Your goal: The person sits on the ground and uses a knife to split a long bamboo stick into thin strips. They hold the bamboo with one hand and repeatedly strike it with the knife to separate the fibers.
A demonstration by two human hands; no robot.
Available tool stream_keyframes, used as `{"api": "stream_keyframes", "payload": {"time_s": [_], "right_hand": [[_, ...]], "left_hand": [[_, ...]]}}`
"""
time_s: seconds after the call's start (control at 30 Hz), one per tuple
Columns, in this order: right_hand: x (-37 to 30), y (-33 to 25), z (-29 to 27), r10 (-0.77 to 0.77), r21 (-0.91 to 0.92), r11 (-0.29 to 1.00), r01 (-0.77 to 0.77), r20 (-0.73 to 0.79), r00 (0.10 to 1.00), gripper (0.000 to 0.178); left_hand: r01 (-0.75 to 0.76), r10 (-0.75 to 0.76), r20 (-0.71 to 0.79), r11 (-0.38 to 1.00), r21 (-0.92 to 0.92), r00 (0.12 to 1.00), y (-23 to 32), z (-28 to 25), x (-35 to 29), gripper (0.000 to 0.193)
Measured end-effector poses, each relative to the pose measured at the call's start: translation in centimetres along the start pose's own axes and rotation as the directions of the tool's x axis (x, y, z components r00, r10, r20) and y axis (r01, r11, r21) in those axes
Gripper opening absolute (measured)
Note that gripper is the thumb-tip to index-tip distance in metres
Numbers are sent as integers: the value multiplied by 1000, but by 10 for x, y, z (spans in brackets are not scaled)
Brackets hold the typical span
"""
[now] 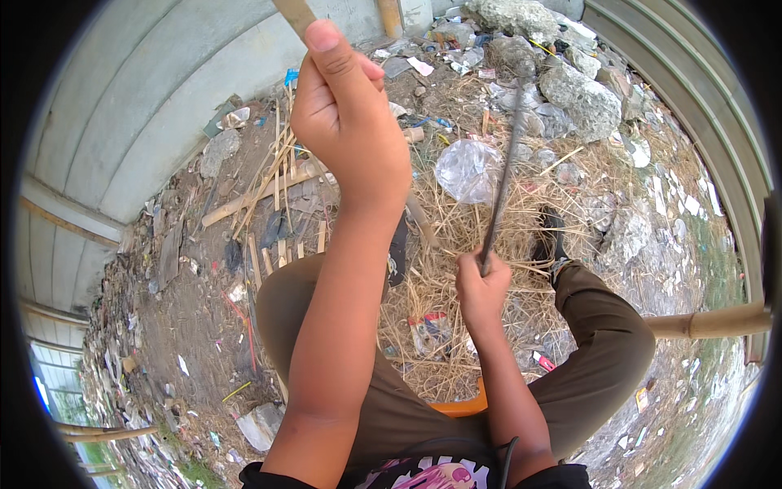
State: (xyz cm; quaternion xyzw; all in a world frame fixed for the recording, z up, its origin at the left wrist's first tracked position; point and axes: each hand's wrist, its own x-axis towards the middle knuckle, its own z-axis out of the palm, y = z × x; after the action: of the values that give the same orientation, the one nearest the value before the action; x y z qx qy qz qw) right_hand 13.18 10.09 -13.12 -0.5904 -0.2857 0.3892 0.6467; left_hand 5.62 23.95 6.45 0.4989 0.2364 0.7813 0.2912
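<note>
My left hand (349, 122) is raised at the upper middle, its fingers wrapped round a flat bamboo strip (294, 11) with the thumb pressed on it. The strip runs out past the top edge of the picture. Lower down and to the right, my right hand (482, 287) grips a long dark knife (506, 175). Its narrow blade points up and away, seen nearly edge-on and slightly blurred. Blade and strip are apart. Beneath the knife lies a heap of thin bamboo shavings (456, 281), between my feet.
Split bamboo sticks (278, 167) and a bamboo pole (224, 213) lie on the ground at left. Rocks (580, 94) and a clear plastic bag (469, 171) lie ahead, among litter. A concrete wall (163, 90) bounds the left. Something orange (463, 403) shows beneath me.
</note>
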Motion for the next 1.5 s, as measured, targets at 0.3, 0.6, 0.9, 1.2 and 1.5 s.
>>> {"api": "stream_keyframes", "payload": {"time_s": [0.3,0.6,0.9,1.2,1.5], "right_hand": [[-16,81,-11,479,-131,872,-472,23,878,28],[-28,105,-10,762,-17,633,-774,195,618,23],[-18,68,4,-51,306,949,80,-104,993,31],[2,39,2,88,228,971,-71,-67,994,24],[-8,78,-4,411,-184,898,-400,23,911,26]], "left_hand": [[-27,27,6,999,21,1000,-2,9,5,58],[49,-48,8,998,-34,999,1,15,-4,58],[6,-4,48,999,-33,999,-2,3,0,62],[20,-19,27,999,-45,999,-2,1,1,59],[19,-18,15,995,-99,1000,-1,4,3,58]]}}
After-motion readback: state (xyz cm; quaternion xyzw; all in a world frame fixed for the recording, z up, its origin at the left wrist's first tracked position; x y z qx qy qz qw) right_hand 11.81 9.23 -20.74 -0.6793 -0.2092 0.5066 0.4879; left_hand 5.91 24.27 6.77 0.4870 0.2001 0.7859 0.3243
